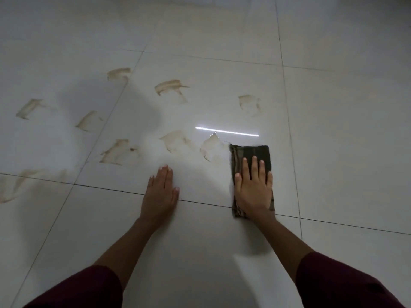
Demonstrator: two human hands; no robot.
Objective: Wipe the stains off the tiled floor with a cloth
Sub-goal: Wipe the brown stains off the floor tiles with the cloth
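A dark folded cloth [262, 153] lies flat on the pale tiled floor [333, 141]. My right hand [253, 187] presses down on it with fingers spread, palm flat. Just left of the cloth's far corner is a brown stain [211, 147], its right edge touching the cloth. Another brown stain [178, 140] lies beside that one. Several more smears, such as a brown stain [170, 86] farther out, spread to the left. My left hand [161, 192] rests flat on the bare tile, holding nothing.
Dark grout lines [200, 202] cross the floor under both hands. A bright strip of reflected light [226, 131] lies just beyond the cloth. A faint wide smear [13, 187] marks the tile at the far left edge. Dark red sleeves show at the bottom.
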